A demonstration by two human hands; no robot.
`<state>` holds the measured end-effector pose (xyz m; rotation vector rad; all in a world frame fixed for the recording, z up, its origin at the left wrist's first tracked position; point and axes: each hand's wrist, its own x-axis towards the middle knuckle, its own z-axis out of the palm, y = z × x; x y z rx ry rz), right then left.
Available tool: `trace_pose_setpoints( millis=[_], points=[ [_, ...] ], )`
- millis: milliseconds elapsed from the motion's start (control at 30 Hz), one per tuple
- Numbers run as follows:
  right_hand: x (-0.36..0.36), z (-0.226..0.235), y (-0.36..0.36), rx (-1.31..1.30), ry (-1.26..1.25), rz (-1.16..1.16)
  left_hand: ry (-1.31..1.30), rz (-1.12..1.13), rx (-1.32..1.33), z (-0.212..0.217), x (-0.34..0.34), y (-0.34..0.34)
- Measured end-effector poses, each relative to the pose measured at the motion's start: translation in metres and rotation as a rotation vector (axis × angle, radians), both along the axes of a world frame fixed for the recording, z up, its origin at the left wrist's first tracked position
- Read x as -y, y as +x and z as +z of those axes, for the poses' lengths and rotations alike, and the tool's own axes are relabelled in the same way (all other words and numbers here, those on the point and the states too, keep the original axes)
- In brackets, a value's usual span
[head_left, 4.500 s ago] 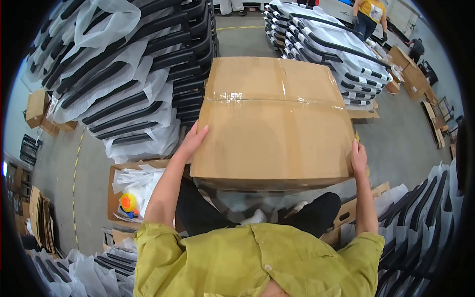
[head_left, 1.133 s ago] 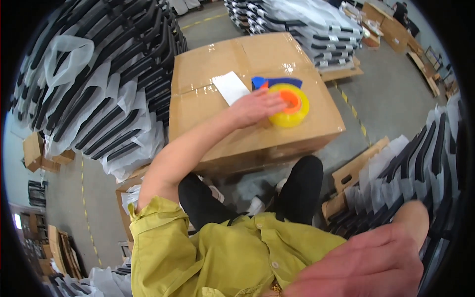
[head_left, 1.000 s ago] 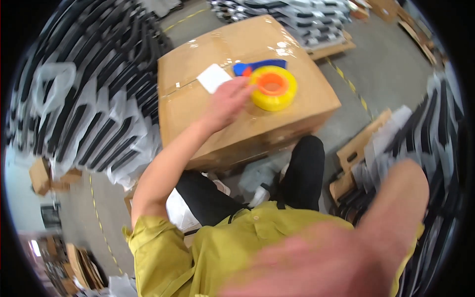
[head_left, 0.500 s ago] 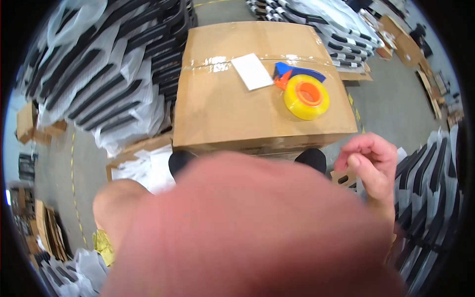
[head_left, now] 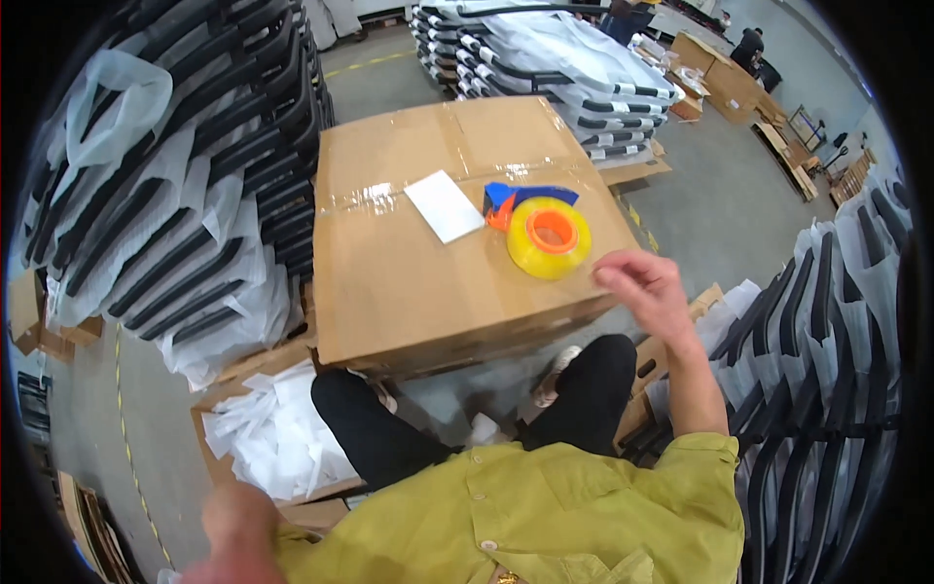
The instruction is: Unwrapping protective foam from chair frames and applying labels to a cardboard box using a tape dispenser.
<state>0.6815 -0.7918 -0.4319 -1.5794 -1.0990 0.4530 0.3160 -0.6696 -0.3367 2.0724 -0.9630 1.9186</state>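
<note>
My right hand [head_left: 646,290] hovers by the right edge of a large taped cardboard box [head_left: 409,292]. Its fingers are curled in toward the thumb, and I see nothing in them. Closest to it on the box lies a tape dispenser [head_left: 530,194], blue and orange, with a yellow roll of clear tape [head_left: 525,255]. A white card or thin pad [head_left: 445,206] rests flat to the left of the dispenser. Low at the left, beside my yellow-green sleeve, my left hand [head_left: 229,563] is smeared by motion and partly cut off, so its fingers cannot be made out.
Stacks of black frames in white foam wrap stand at left [head_left: 209,209], right [head_left: 812,360] and behind the box [head_left: 574,73]. An open carton rim [head_left: 209,443] holds white foam pieces beside my left leg. Farther back, a person [head_left: 748,49] in dark clothes stands among cartons.
A blurred hand that covered the lower middle of the view has gone from there, uncovering my shirt and legs. The right hand is nearer the box edge. The view has shifted.
</note>
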Motion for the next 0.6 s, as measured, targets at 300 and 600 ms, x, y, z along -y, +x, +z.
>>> trace_pose_setpoints(
  millis=[300,600],
  points=[
    [0.037,-0.139,0.137,-0.057,-0.42,-0.519,-1.768,0.376,-1.088,-0.236,-0.142,0.062],
    [0.052,-0.115,0.154,0.166,-0.492,-0.662,-1.703,0.396,-1.03,-0.213,-0.08,0.076]
  ],
)
